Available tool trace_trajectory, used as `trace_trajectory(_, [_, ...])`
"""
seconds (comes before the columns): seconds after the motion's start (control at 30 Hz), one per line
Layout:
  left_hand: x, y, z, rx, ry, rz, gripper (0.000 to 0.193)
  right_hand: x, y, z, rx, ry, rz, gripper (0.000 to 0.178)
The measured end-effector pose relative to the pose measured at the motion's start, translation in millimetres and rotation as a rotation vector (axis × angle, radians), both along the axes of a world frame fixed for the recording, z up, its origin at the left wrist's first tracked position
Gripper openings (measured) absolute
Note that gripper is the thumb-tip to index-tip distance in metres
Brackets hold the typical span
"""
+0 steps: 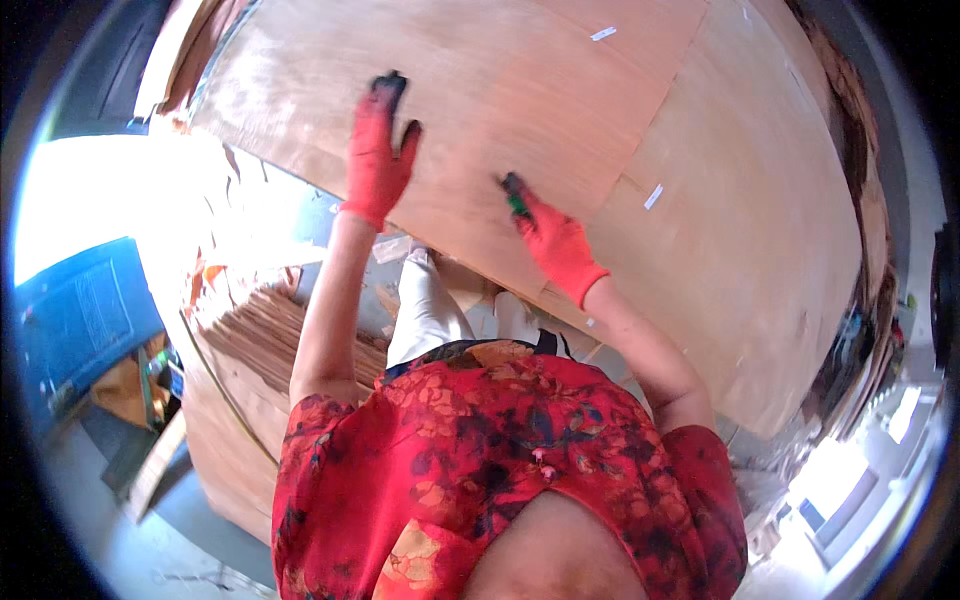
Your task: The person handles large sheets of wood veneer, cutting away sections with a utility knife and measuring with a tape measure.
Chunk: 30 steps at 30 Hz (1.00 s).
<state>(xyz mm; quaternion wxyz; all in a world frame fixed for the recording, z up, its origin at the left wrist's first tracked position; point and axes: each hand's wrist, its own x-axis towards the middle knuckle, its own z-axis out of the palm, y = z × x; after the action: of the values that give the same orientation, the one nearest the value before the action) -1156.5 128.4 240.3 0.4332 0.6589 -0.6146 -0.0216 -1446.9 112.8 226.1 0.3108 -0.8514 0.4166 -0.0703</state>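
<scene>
A broad, pale wood veneer sheet [480, 60] spreads out in front of me, with a straight seam between a pinker part and a lighter part. Over its near left side is my left hand [380, 160], in a red glove with blackened fingertips. Its fingers stretch away from me, the thumb stands apart, and nothing is in it. My right hand [556, 240], gloved in the same red, is closed round a small green and black hand tool [515, 195] near the sheet's front edge. The tool's tip is blurred, so its exact kind is unclear.
Short white tape strips [654, 196] lie on the veneer. A stack of thin brown veneer pieces [255, 335] sits below left, near a blue container [90, 320] and a loose board [158, 465]. Ragged sheet edges [872, 225] line the far right.
</scene>
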Motion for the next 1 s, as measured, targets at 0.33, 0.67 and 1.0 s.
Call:
trace_trajectory(0.33, [-5.0,-79.3,-78.0,0.226,-0.069,-0.451,0.067,72.4,-60.4,-1.2,0.036,0.151,-0.282,0.049])
trace_trajectory(0.67, [3.6,-80.7,-94.3,0.271,0.060,-0.442,0.073,100.5,-66.6,-10.9,-0.025,0.274,-0.230,0.049])
trace_trajectory(1.0, [1.1,-90.8,-107.0,0.299,-0.074,-0.447,0.071,107.4,-71.8,-18.3,-0.003,0.300,-0.219,0.048])
